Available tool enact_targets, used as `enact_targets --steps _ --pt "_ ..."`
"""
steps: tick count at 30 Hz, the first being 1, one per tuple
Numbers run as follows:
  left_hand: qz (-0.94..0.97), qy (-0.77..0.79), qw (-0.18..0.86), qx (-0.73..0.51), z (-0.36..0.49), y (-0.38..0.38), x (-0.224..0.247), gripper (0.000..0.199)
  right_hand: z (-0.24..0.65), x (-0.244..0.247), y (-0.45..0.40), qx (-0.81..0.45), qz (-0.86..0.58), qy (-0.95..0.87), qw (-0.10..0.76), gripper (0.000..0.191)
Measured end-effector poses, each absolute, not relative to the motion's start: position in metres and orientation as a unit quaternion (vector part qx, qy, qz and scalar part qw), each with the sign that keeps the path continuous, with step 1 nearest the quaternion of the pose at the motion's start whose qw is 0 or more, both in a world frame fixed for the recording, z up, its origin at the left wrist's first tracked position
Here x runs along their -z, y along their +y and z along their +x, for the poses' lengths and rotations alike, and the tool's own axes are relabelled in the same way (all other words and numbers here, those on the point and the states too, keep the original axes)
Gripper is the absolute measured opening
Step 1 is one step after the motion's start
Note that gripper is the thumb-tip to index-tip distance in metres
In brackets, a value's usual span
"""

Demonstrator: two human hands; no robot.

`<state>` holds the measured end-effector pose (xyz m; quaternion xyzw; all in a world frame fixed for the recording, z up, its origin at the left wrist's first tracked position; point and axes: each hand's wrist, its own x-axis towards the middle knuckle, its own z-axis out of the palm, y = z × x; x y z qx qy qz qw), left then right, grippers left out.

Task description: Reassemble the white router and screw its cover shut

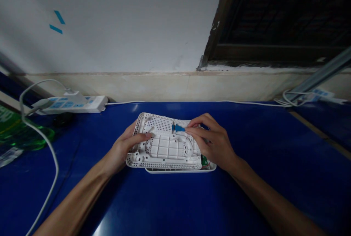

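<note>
The right hand [212,141] is pinching a blue plastic tool [178,128] near the centre of the frame. The left hand [126,149] is steadying a white perforated plastic housing [164,148], fingers spread.

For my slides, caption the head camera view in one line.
Left hand steadies a white vented casing while right hand pinches a blue plastic tool.

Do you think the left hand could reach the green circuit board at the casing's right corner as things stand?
Probably not easily: the left hand rests on the white casing's left side, and the right hand lies between it and the green circuit board.
</note>
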<state>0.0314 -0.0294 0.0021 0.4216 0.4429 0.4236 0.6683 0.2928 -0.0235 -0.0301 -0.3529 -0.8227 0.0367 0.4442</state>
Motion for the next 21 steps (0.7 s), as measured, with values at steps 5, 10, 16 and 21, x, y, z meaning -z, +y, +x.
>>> enact_targets --steps 5,10,16,21 --pt "0.421 0.441 0.666 -0.43 0.029 -0.026 0.006 0.061 0.292 0.028 -0.024 -0.033 -0.359 -0.817 0.449 0.024" --pt "0.457 0.433 0.652 -0.422 0.024 -0.022 -0.007 0.075 0.292 0.025 -0.022 -0.037 -0.398 -0.793 0.459 0.015" --pt "0.609 0.43 0.565 -0.352 0.009 -0.008 -0.047 0.069 0.297 0.028 -0.018 -0.189 -0.44 -0.742 0.468 0.047" --pt "0.736 0.429 0.392 -0.347 0.007 -0.007 -0.085 0.029 0.303 0.024 -0.022 -0.191 -0.42 -0.758 0.461 0.027"
